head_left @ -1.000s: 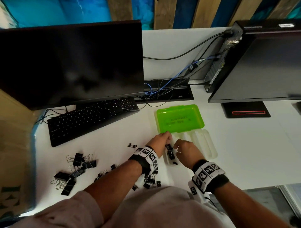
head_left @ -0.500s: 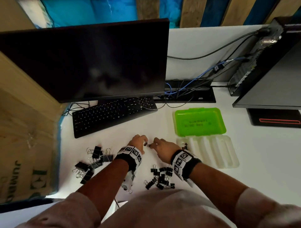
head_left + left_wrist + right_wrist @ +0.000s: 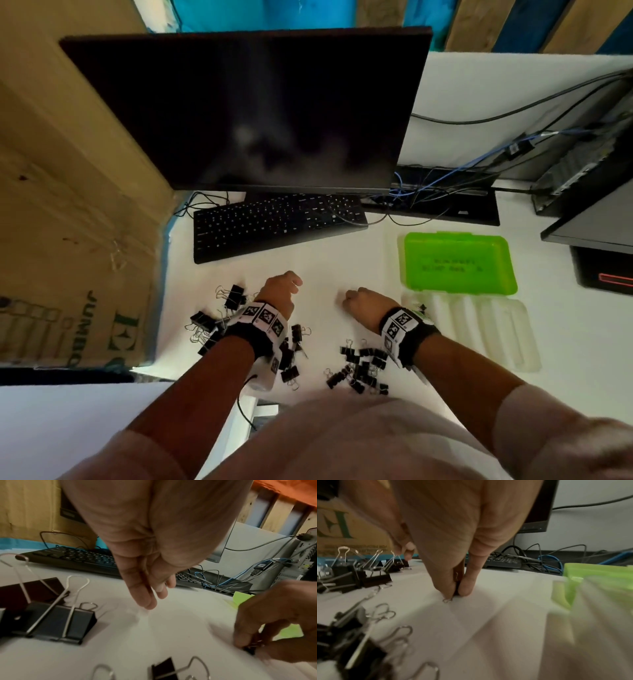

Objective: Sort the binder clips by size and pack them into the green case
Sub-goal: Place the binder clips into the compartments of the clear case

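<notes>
The green case lies open at the right of the white table, its green lid (image 3: pixel 459 262) behind its clear ribbed tray (image 3: pixel 479 329). My right hand (image 3: pixel 346 301) pinches a small black binder clip (image 3: pixel 456 588) between thumb and forefinger, down on the table left of the case. The same clip (image 3: pixel 250 648) shows under those fingers in the left wrist view. My left hand (image 3: pixel 293 281) hovers a little to the left, fingers (image 3: pixel 147 600) hanging loose and holding nothing. Large clips (image 3: pixel 219 318) lie left of my left wrist. A pile of small clips (image 3: pixel 363 368) lies near my right wrist.
A black keyboard (image 3: pixel 274 222) and a dark monitor (image 3: pixel 246 109) stand behind my hands. A cardboard box (image 3: pixel 68 222) walls the left side. Cables (image 3: pixel 445 185) and a computer case (image 3: pixel 589 164) sit at the back right. A few medium clips (image 3: pixel 291 356) lie under my left wrist.
My hands left the case's tray and came left to a clip on the table. Since half a second ago the left hand has drawn away; the right still pinches the clip.
</notes>
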The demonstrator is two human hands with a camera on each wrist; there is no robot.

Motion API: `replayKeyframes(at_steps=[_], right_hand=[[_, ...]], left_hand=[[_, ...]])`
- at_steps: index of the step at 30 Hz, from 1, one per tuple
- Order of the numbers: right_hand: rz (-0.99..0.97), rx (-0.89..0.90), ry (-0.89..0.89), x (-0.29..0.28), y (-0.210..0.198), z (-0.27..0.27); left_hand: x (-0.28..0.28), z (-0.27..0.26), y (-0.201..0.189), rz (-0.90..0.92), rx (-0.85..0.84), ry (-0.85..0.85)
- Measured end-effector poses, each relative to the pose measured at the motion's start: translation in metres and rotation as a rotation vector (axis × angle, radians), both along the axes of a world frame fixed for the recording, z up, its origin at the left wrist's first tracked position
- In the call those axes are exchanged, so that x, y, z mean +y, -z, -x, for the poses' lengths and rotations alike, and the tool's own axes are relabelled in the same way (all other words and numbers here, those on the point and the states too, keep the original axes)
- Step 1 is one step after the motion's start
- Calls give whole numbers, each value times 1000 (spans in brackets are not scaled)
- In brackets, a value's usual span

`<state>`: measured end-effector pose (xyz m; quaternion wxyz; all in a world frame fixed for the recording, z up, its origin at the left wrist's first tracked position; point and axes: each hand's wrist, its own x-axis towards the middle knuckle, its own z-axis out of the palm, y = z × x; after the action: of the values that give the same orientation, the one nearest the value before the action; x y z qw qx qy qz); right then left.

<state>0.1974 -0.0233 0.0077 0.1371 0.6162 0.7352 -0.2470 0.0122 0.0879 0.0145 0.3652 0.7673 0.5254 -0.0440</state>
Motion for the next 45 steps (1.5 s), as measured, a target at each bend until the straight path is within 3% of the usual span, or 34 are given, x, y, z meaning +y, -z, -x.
replayKeyframes(at_steps=[8, 12, 15, 19, 22, 24, 26, 31, 38, 41, 45], right_hand=[[-210, 171, 476, -37, -31, -43], [-325, 105, 679, -71, -48, -76], [-291, 48, 734, -95, -46, -83], [-197, -65, 650, -114, -36, -74], [-247, -98, 600, -118, -37, -64], [-298, -34, 557, -116, -42, -50], [-229, 84, 462, -114, -46, -28], [30, 47, 219, -122, -28, 16], [0, 17, 183, -134, 4, 31], [-55, 20, 210, -131, 9, 29], [-78, -82, 114, -124, 15, 24]], left_hand=[[-14, 22, 18, 43, 4, 139], [-23, 16, 26, 30, -8, 183], [-28, 12, 30, 32, 12, 198], [-33, 10, 32, -14, -11, 225], [-37, 17, 30, -33, 5, 233], [-41, 23, 25, -83, 0, 229], [-46, 27, 12, -113, -5, 248], [-78, 13, -21, 22, 7, 519], [-123, -32, 0, 32, 205, 814], [-131, -37, 12, -13, 254, 805], [-133, -39, 18, -46, 178, 715]])
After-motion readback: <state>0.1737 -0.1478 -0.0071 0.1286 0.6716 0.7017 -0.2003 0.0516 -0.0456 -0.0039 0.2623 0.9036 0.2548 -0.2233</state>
